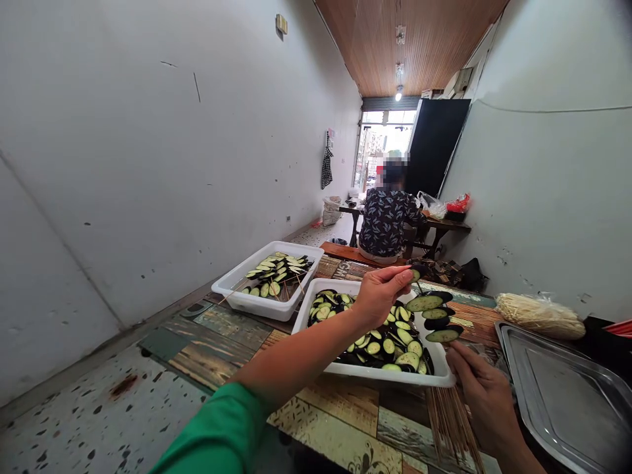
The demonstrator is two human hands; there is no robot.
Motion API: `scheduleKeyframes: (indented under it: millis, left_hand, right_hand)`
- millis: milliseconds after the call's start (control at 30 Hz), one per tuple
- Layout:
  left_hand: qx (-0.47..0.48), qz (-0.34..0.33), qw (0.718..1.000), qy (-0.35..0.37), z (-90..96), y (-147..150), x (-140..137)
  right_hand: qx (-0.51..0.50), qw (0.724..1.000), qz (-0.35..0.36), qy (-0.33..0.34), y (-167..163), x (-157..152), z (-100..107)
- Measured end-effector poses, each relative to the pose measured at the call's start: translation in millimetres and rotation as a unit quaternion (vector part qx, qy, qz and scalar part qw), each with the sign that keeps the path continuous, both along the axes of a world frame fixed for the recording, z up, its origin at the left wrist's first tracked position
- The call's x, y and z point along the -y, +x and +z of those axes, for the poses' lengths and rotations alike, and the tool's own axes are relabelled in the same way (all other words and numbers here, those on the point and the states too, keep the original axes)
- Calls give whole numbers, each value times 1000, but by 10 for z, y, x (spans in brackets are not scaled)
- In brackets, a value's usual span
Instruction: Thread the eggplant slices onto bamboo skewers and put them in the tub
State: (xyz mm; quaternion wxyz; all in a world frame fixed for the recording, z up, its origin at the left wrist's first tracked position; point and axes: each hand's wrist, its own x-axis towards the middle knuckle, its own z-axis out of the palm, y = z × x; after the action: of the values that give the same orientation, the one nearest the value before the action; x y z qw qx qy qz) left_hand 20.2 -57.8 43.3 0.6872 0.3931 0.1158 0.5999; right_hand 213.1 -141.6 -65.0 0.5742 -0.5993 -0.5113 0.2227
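My left hand (380,295) is closed in a pinch on a small eggplant slice (417,272) at the top of a skewer. Several more eggplant slices (434,315), green-white with dark skin, are threaded below it, spaced along the stick. Down at the lower end, my right hand (481,382) is closed around the skewer, whose grip end is hidden by the fingers. Under my left forearm stands a white tub (375,376) full of loose eggplant slices. A bundle of bamboo skewers (451,421) lies on the table beside the tub, below my right hand.
Another white tub (261,307) at the left holds finished-looking skewers of eggplant. At the right are a metal tray (567,388) and a bagged pale bundle (540,316). Beyond the patterned table (340,405), a person (385,220) sits facing away at another table.
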Motion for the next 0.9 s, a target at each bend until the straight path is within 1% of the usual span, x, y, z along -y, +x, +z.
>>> scheduleKeyframes:
  millis: [133, 300, 400, 633, 767, 900]
  left_hand:
    - [-17, 14, 1000, 11, -40, 39, -1]
    - [-26, 18, 999, 5, -61, 67, 3]
    - [-31, 22, 999, 4, -54, 61, 10]
    - [-59, 42, 996, 46, -98, 71, -7]
    - [-97, 35, 993, 55, -146, 84, -31]
    - [-142, 58, 987, 52, -152, 51, -80]
  right_hand:
    - [2, 1000, -5, -19, -10, 8, 0]
    - [-24, 999, 7, -22, -38, 19, 24]
    - [-23, 999, 10, -26, -54, 25, 50]
    - [-13, 1000, -4, -27, -59, 21, 62]
    - [-12, 1000, 2, -23, -73, 22, 71]
    - [0, 1000, 8, -23, -76, 26, 80]
